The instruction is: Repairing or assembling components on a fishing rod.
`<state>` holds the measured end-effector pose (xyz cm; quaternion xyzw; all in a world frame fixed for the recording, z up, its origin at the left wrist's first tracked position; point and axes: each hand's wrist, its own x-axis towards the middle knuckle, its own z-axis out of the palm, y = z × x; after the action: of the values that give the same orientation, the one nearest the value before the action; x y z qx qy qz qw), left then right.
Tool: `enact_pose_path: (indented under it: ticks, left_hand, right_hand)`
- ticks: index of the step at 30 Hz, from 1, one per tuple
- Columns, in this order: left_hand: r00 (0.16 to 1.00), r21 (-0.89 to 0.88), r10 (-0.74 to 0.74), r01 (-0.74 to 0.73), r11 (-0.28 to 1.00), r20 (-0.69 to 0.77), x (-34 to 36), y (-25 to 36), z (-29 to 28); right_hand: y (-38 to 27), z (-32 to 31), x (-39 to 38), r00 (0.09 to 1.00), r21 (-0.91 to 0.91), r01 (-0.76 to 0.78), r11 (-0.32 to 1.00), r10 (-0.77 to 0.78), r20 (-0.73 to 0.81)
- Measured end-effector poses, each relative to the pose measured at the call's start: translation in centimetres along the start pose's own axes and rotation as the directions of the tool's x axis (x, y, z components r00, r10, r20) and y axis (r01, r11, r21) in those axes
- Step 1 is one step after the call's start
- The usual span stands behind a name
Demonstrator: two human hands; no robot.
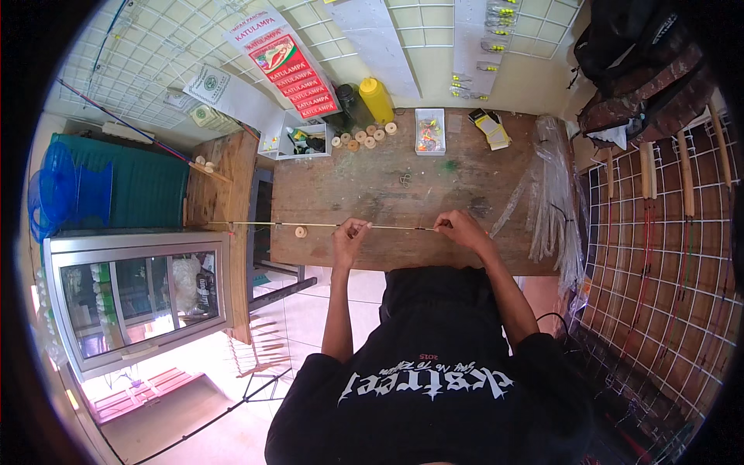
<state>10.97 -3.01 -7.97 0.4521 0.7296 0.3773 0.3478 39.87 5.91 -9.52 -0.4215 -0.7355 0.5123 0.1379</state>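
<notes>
A thin pale fishing rod (310, 224) with dark bands lies level across the near part of the wooden table (349, 182), its far left stretch passing over the wooden ledge. My left hand (353, 239) is closed, thumb and fingers pinched at the rod. Over to the right, my right hand (461, 230) is also closed, fingertips pinching the rod close to a dark band (419, 229). Any smaller thing between the fingers is too small to make out. Just below the rod, left of my left hand, sits a round wooden disc (301, 232).
At the back stand wooden spools (369, 142), a yellow bottle (376, 101), a white box of small colourful pieces (430, 132) and a yellow-black packet (490, 129). Clear plastic sleeves (550, 194) drape over the right edge. A glass cabinet (139, 298) stands at left.
</notes>
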Motion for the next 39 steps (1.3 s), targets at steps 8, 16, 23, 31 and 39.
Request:
enact_pose_path:
  ticks: [8,16,23,31,39]
  left_hand:
    - [0.975,-0.012,0.101,-0.105,0.994,-0.198,2.0,0.5,-6.0]
    - [0.908,0.196,0.302,-0.252,0.948,-0.289,4.5,4.0,-12.9]
    - [0.873,0.462,0.487,-0.42,0.781,-0.03,7.2,3.9,-17.5]
    - [0.828,0.345,0.561,-0.53,0.775,0.013,9.3,6.9,-21.4]
    - [0.678,0.237,0.734,-0.708,0.665,-0.035,9.9,10.0,-24.2]
  right_hand:
    - [-5.8,-1.7,-0.2,0.952,-0.226,0.052,0.973,-0.116,-0.284]
    - [-11.3,-5.0,1.1,0.825,-0.477,0.093,0.874,-0.336,-0.454]
    - [-18.3,-8.6,2.5,0.786,-0.611,0.13,0.781,-0.457,-0.416]
    - [-24.7,-11.2,4.2,0.678,-0.744,0.184,0.642,-0.631,-0.376]
    - [-27.7,-8.7,5.1,0.095,-0.71,0.03,0.704,-0.709,-0.699]
